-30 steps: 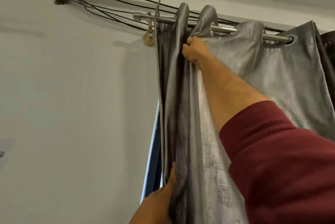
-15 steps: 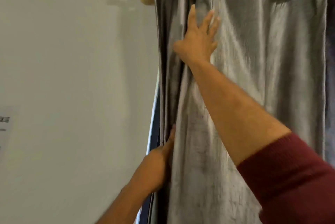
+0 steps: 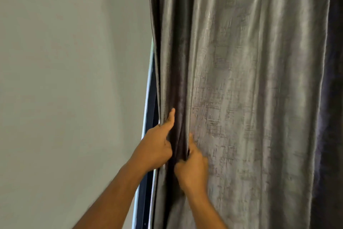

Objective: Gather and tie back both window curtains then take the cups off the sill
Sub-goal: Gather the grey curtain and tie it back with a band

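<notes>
Both hands are on the curtain [image 3: 232, 80], low on its left edge. The grey, sheeny fabric hangs in long vertical folds and fills the right side of the view from top to bottom, with a darker strip of cloth [image 3: 332, 98] along the far right edge.

The left hand [image 3: 157, 147] grips the curtain's outer left edge: thumb pointing straight up along the fabric, the other fingers wrapped around the hem and out of sight behind it. Just beside it, slightly lower, the right hand [image 3: 193, 169] is curled around the next fold in, its fingers bunching the cloth; it is a little blurred, so the exact finger placement is hard to read. Between the two hands a narrow, dark pleat of fabric is pinched together, and the hands nearly touch.

Both forearms come up bare from the bottom of the view.

Left of the curtain's edge a thin sliver of the window frame [image 3: 148, 154] shows, dark with a pale bright line beside it, running from mid-height down to the bottom. Beyond that, the plain pale wall [image 3: 65, 80] takes the whole left half.

The sill and the cups are out of view from here.
</notes>
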Motion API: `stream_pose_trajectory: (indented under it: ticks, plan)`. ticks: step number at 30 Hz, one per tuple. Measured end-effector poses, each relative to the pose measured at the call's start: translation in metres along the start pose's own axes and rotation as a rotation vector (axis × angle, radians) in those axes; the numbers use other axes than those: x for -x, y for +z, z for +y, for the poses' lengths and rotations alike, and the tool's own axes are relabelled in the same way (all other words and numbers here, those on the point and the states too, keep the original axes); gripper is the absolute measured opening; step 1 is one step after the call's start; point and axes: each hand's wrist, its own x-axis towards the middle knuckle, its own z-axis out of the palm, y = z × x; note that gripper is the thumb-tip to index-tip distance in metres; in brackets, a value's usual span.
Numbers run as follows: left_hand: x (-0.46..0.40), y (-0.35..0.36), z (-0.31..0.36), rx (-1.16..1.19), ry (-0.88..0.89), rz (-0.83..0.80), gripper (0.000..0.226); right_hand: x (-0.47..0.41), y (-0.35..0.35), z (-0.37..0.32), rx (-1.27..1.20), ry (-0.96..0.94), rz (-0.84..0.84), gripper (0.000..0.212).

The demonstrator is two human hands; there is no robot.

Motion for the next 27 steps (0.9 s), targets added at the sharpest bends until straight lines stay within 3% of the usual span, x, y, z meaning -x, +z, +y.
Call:
stream_pose_trajectory:
  ticks: [3, 5, 8, 10, 12, 16, 20, 21, 24, 26, 27]
  plan:
    - [0.003, 0.024, -0.002, -0.01, -0.044, -0.008, 0.091, 0.024, 0.018, 0.031, 0.067, -0.015, 0.022, 0.09]
    - [0.013, 0.045, -0.005, -0.027, -0.077, -0.021, 0.064, 0.039, 0.026, 0.047, 0.076, -0.044, 0.034, 0.077]
    - [0.028, 0.066, -0.005, -0.088, -0.152, -0.03, 0.015, 0.054, 0.031, 0.062, 0.146, -0.096, 0.048, 0.031]
    - [0.039, 0.074, -0.004, -0.084, -0.181, -0.008, 0.006, 0.064, 0.03, 0.068, 0.181, -0.11, 0.062, 0.022]
    - [0.047, 0.078, -0.005, 0.0, -0.167, 0.045, 0.012, 0.073, 0.03, 0.067, 0.2, -0.117, 0.047, 0.025]
    - [0.06, 0.079, 0.004, 0.182, -0.175, 0.147, 0.047, 0.086, 0.025, 0.063, 0.184, -0.105, -0.023, 0.023]
    - [0.059, 0.087, 0.004, 0.002, -0.142, 0.161, 0.059, 0.093, 0.023, 0.062, 0.212, -0.034, -0.19, 0.043]
    - [0.058, 0.088, 0.004, -0.045, -0.16, 0.166, 0.075, 0.093, 0.019, 0.064, 0.195, -0.061, -0.267, 0.041]
    - [0.065, 0.086, 0.007, -0.087, -0.154, 0.196, 0.115, 0.079, -0.012, 0.069, 0.086, -0.102, -0.472, 0.009]
    - [0.07, 0.086, 0.007, -0.122, -0.109, 0.186, 0.124, 0.063, -0.044, 0.064, -0.03, -0.031, -0.323, 0.037]
    - [0.07, 0.089, 0.005, -0.177, -0.075, 0.187, 0.124, 0.051, -0.06, 0.059, -0.072, 0.004, -0.14, 0.044]
